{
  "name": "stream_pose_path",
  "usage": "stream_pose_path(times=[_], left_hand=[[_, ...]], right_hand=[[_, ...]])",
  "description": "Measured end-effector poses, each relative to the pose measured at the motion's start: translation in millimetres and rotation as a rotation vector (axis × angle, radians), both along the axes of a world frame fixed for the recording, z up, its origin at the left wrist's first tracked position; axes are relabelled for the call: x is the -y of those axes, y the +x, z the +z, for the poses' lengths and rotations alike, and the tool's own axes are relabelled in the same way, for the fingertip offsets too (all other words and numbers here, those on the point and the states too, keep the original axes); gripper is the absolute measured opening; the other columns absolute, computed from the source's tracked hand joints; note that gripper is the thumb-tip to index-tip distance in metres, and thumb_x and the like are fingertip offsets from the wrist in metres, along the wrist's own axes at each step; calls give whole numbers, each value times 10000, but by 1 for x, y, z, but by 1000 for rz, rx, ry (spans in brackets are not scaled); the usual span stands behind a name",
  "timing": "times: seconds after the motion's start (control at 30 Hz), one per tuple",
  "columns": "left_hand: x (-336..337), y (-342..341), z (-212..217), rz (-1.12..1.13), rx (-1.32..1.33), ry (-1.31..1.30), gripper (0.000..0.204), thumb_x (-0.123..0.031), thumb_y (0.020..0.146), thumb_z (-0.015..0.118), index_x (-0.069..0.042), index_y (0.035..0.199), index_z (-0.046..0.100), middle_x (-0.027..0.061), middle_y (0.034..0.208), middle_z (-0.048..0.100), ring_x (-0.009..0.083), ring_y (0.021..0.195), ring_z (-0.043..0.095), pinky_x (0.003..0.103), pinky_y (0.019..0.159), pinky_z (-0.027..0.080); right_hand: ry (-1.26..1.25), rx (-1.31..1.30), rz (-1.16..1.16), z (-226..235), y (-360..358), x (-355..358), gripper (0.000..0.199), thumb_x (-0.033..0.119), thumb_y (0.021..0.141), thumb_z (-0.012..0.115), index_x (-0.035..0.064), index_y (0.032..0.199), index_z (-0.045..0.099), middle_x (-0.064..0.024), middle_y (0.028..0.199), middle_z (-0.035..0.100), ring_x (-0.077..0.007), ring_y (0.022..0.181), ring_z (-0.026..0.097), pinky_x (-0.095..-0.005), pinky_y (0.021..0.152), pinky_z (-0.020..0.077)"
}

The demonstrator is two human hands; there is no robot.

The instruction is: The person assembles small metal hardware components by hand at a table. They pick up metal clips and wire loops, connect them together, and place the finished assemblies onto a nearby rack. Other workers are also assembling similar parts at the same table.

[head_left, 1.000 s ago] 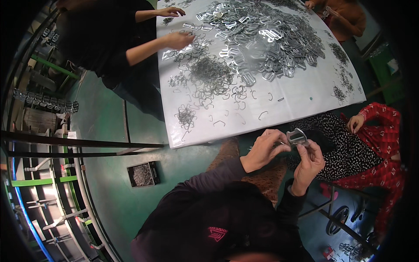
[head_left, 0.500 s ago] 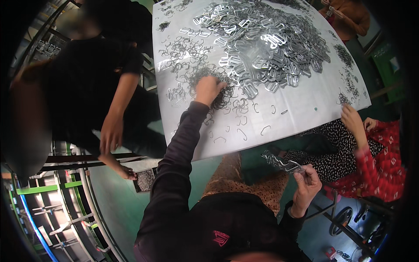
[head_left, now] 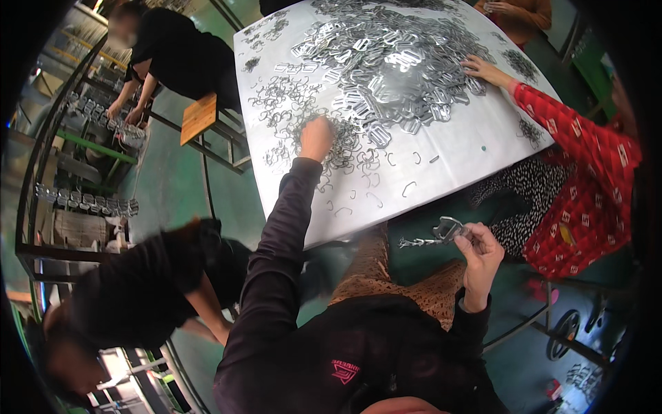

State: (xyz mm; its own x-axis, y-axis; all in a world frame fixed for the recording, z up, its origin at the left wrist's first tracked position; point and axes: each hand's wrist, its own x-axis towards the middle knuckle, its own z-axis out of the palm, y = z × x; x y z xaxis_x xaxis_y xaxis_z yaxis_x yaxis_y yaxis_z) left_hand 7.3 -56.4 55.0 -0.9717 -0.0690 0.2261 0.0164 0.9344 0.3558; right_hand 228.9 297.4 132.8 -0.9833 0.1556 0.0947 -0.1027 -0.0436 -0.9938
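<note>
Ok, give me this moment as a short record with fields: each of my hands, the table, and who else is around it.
left hand: left hand stretched out onto the table, fingers down in a patch of small bent wire hooks
right hand: right hand held off the table's near edge, gripping a metal buckle with a short chain of pieces hanging from it
table: white tabletop, big heap of flat metal buckles at its far side
others: red-sleeved hand reaching into the heap; person in black beyond the table's left corner

Left hand digs into the wire clips near the desk middle; right hand holds a metal buckle off the near edge.
</note>
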Motion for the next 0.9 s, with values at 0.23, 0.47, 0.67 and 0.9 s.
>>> stream_pose_path(times=[0.23, 0.47, 0.67, 0.9], left_hand=[[-70, 55, 62, -224, 224, 829, 221, -114, 884, 648, 104, 923, 635, 90, 756, 649, 136, 644, 629, 267, 629, 555], [-188, 175, 85, -658, 177, 1109, 109, -19, 796, 688, -13, 884, 625, 109, 1074, 622, 196, 984, 580, 303, 852, 460], [-224, 178, 71, -680, -374, 566, 128, 5, 771, 673, -13, 879, 606, 118, 1004, 611, 269, 966, 553, 357, 815, 448], [-220, 160, 60, -791, -33, 1093, 86, 9, 892, 584, -1, 974, 559, 116, 947, 640, 159, 844, 610, 267, 763, 491]], right_hand=[[6, -18, -13, -1, 9, -2, 113, 0, 802, 687, -27, 908, 661, -8, 766, 626, -52, 707, 545, -195, 642, 436], [-259, 69, -50, -17, 9, -1, 153, -29, 814, 659, -48, 966, 657, -37, 824, 667, -58, 737, 605, -190, 668, 474], [-194, -46, -160, -22, 5, 2, 181, -23, 815, 670, -31, 995, 668, -33, 823, 681, -40, 740, 601, -187, 670, 479], [160, -160, -122, -13, -5, -14, 311, -3, 797, 704, 39, 1104, 681, -31, 831, 687, -39, 746, 591, -193, 689, 485]])
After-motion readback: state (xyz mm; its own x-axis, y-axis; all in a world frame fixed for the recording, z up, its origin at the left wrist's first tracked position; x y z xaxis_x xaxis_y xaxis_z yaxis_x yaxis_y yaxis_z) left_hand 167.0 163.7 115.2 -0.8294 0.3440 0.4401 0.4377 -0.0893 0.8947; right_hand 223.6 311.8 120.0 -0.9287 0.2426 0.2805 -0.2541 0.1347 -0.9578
